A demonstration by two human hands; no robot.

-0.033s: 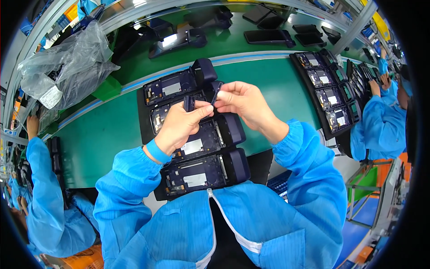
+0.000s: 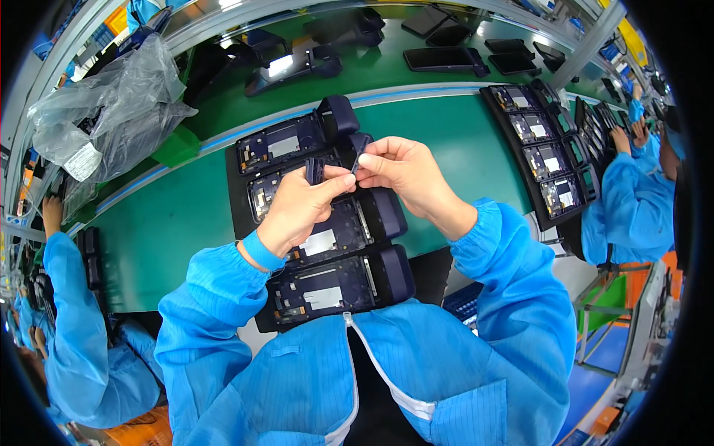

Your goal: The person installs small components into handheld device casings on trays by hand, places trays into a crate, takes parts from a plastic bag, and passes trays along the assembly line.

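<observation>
My left hand (image 2: 297, 204) is closed on a small dark plastic piece (image 2: 314, 171) that sticks up between its fingers. Its thumb and forefinger reach toward my right hand (image 2: 405, 171), which pinches a narrow dark strip (image 2: 358, 160) by its edge. The fingertips of both hands meet or nearly meet at this strip. Beneath them lies a column of opened dark handheld devices, among them the far one (image 2: 282, 141), one below my left hand (image 2: 327, 236) and the nearest (image 2: 323, 293). Each shows inner parts and a pale label; raised dark housings stand at their right ends. My left hand partly hides the second device.
The devices rest on a black mat on a green bench (image 2: 163, 223). Another black tray of opened devices (image 2: 547, 160) stands at the right. Beyond a rail, a green shelf holds finished-looking handhelds (image 2: 442, 61). Clear plastic bags (image 2: 119, 104) lie far left. Co-workers in blue sit on both sides.
Almost nothing differs. The strip in my right fingers has turned very slightly, and both hands stay in place.
</observation>
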